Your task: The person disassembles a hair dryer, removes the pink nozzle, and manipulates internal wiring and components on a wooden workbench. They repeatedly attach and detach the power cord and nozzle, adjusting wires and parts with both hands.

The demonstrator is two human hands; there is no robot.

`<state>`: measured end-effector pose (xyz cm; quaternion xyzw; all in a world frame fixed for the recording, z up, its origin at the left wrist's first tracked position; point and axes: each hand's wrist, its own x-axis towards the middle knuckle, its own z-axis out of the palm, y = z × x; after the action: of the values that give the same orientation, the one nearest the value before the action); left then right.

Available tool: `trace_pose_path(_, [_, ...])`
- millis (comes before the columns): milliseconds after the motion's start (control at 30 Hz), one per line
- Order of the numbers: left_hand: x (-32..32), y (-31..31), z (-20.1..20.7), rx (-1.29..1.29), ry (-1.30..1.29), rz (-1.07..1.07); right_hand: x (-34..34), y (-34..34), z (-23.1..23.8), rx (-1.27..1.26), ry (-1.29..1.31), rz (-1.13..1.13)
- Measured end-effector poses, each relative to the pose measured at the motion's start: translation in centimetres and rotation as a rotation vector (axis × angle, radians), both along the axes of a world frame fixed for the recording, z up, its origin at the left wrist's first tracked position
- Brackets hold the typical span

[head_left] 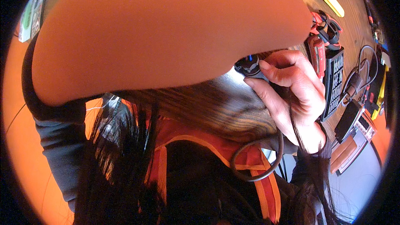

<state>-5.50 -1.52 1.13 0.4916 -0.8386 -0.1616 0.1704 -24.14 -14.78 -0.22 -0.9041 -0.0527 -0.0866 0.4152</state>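
My left hand is very near the camera and fills the upper middle as a blurred shape. Its fingers cannot be made out, and it hides much of the table. A dark sleeve covers that arm at the left. At the right, my right hand pinches a small black ribbed device between thumb and fingers. A blue light glows on the device, and white light falls on the wood beside it. Part of the device is hidden behind my left hand. Below my right wrist hangs a loop of grey cable; where it ends is hidden.
On the wooden table, beyond my right hand, lie a yellow-handled tool, a red-and-black hand tool, a red tool and a black slotted case. Dark cables lie farther right. Long hair hangs before the red apron.
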Motion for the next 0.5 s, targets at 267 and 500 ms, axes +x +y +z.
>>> trace_pose_path(267, [-1.2,0.6,0.6,-0.138,-0.065,0.105,0.1,0.2,-1.2,-0.065,-0.160,-0.021])
trace_pose_path(500, [-1.8,1.1,-2.7,-0.918,-0.146,0.500,1.2,0.8,-2.2,0.003,-0.250,-0.052])
